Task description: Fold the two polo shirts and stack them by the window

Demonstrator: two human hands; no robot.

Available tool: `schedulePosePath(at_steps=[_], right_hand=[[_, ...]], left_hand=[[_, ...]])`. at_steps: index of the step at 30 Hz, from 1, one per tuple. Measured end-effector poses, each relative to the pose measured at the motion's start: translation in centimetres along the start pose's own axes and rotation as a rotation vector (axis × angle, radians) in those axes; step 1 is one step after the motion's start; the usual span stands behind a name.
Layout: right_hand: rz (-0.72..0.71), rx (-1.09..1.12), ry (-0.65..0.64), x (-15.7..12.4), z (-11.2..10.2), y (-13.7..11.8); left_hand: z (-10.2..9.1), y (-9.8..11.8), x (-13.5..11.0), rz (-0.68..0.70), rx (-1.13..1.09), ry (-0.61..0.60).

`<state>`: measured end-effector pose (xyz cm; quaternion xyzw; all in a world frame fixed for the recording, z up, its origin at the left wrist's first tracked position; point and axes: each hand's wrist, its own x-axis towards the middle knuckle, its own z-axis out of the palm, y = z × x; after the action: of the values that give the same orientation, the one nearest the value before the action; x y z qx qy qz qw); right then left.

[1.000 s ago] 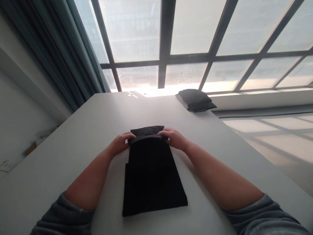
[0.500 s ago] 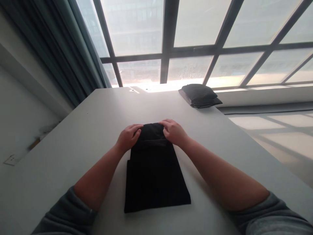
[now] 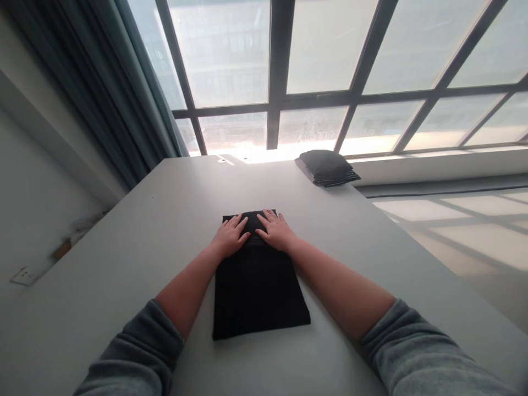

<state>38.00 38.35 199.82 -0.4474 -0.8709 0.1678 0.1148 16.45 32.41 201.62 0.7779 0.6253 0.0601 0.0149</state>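
Observation:
A folded black garment (image 3: 259,294) lies flat on the white table in front of me, its far end turned over into a shorter layer with a striped edge. On the left side of that folded end, my left hand (image 3: 231,235) rests palm down with fingers spread. My right hand (image 3: 276,231) lies likewise on the right side, its fingers stretched out and apart. Both hands touch the cloth without gripping it. What kind of garment it is cannot be made out.
A stack of folded dark clothes (image 3: 328,168) sits at the far right corner of the white table (image 3: 181,192). Beyond the far edge are large windows, with a dark curtain (image 3: 124,82) on the left. A wall socket (image 3: 23,276) shows at the left.
Both hands have gone from holding the far edge of the garment to lying flat on its folded end, fingers spread. The view has shifted slightly.

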Motion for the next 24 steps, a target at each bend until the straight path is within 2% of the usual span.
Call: schedulePosePath(at_steps=[2,4,5,8,9,11,13,17,20,24], right_hand=[[-0.064,0.033,0.111,-2.1,-0.7,-0.5],[-0.179,0.096,0.194,-5.5,-1.2,-1.2],[-0.258,0.135,0.193,-7.6,-1.4,-1.6],[-0.563,0.181,0.003,-14.0,-1.4,-2.4],[-0.614,0.185,-0.058,-15.8,-1.3,-2.5],[-0.593,0.176,-0.113,-18.5,-1.2,-2.3],[-0.493,0.16,-0.087,-19.9,-1.1,-1.8],[-0.341,0.2,0.001,-20.3,-0.9,-0.6],[-0.282,0.296,0.055,-20.1,-0.6,0.2],[-0.275,0.447,0.12,-19.8,-0.5,0.8]], left_hand=[[-1.6,0.4,-2.0,0.053,-0.056,0.047],[-3.3,1.2,-5.4,0.15,-0.116,0.095],[-4.1,1.8,-7.5,0.208,-0.15,0.084],[-5.3,3.8,-14.0,0.383,-0.217,-0.101],[-5.3,4.4,-15.9,0.405,-0.227,-0.138],[-5.2,5.3,-18.5,0.389,-0.222,-0.145],[-5.0,5.7,-19.6,0.349,-0.195,-0.094],[-4.7,5.4,-19.5,0.342,-0.182,-0.032],[-4.0,4.3,-19.1,0.3,-0.266,0.001],[-3.4,3.1,-19.1,0.159,-0.425,0.099]])
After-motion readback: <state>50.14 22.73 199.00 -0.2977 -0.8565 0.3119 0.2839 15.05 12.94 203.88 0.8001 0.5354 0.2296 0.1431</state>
